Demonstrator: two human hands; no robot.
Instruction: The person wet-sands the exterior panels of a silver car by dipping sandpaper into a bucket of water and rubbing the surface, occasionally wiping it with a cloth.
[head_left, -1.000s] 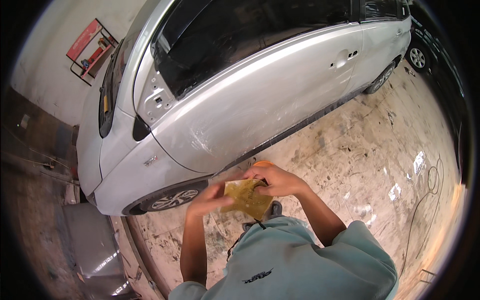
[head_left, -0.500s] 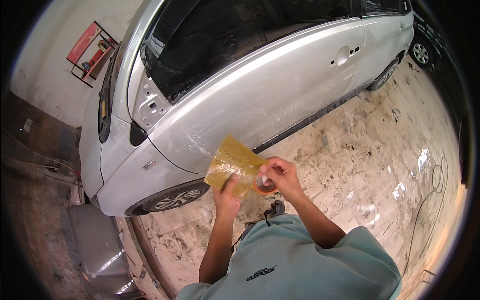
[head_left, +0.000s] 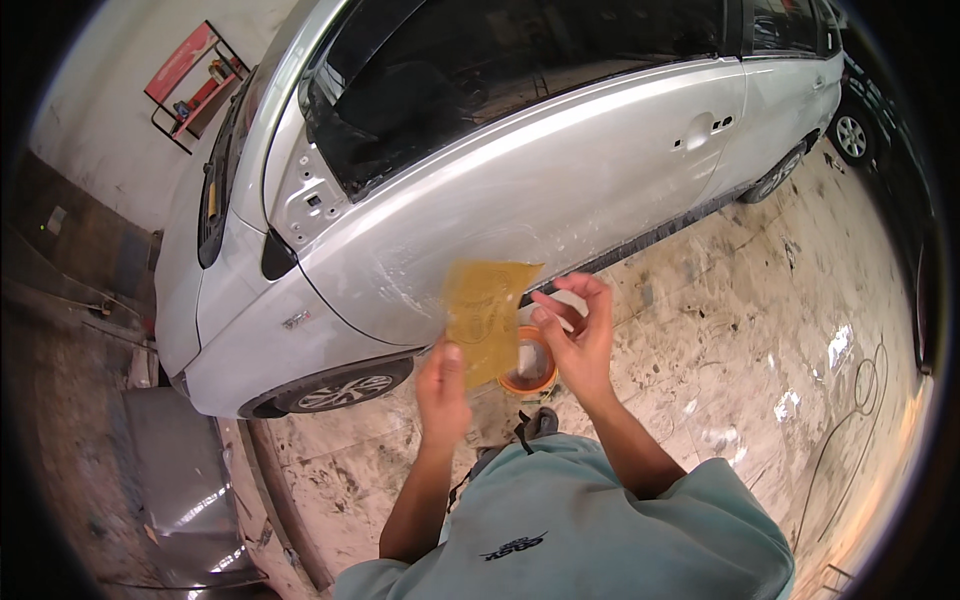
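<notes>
My left hand (head_left: 443,392) grips a yellow sheet of sandpaper (head_left: 487,312) by its lower left edge, the thumb lying on its face. The sheet is slightly blurred by motion. Just off its right edge is my right hand (head_left: 580,335), with bent fingers apart and nothing between them. Below the two hands, an orange bucket (head_left: 548,380) with something pale inside stands on the floor, partly hidden behind the sheet. Beyond the sheet, the silver car's front door (head_left: 560,190) carries whitish wet smears; its handle and mirror are off.
The car's front wheel (head_left: 350,392) is left of my hands. A dark loose panel (head_left: 185,480) lies at the lower left. A red wall rack (head_left: 195,85) hangs at the far left. A thin hose (head_left: 835,450) curls over the stained floor at right, near a dark car (head_left: 880,130).
My right hand has come away from the sandpaper's right edge and opened its fingers. The left hand has turned the sheet more upright, uncovering more of the bucket.
</notes>
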